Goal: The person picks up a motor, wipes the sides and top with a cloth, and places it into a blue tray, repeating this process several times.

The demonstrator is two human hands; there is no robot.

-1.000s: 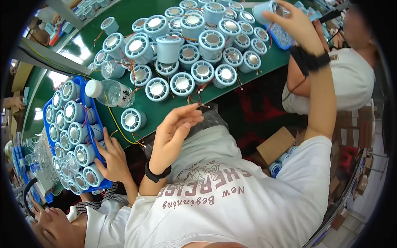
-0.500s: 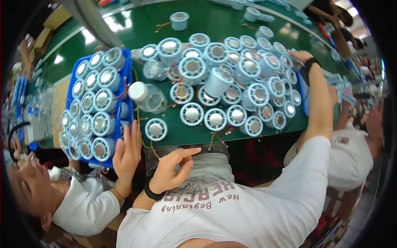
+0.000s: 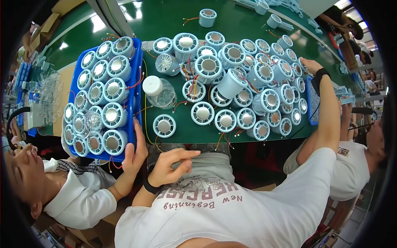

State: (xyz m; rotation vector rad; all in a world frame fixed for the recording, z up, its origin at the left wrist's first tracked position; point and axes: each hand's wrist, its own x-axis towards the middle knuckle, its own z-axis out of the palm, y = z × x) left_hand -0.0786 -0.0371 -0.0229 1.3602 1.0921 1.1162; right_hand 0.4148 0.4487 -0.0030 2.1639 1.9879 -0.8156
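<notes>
My left hand (image 3: 170, 166) hovers in front of my lap by the table's near edge. It holds nothing; the index finger points out, the thumb stands apart and the other fingers curl. My right arm stretches along the right side, and my right hand (image 3: 313, 66) rests against the far right edge of a crowd of light blue round housings (image 3: 208, 68). Its visible fingers look extended, though their tips are partly hidden. The housings have slotted rims, silver discs and thin coloured wires; several are stacked or tilted. One housing (image 3: 164, 126) sits apart, nearest my left hand.
A co-worker's hand (image 3: 135, 155) grips the near right edge of a blue tray (image 3: 137, 93) full of housings. Between tray and pile lies a clear bottle (image 3: 161, 94) with a white cap. Another blue tray (image 3: 313, 101) stands right. A metal post (image 3: 108, 16) rises behind.
The co-worker's hand has moved from beside the left tray onto its edge. Table and housings appear shifted slightly rightward in view. My hands keep nearly the same pose.
</notes>
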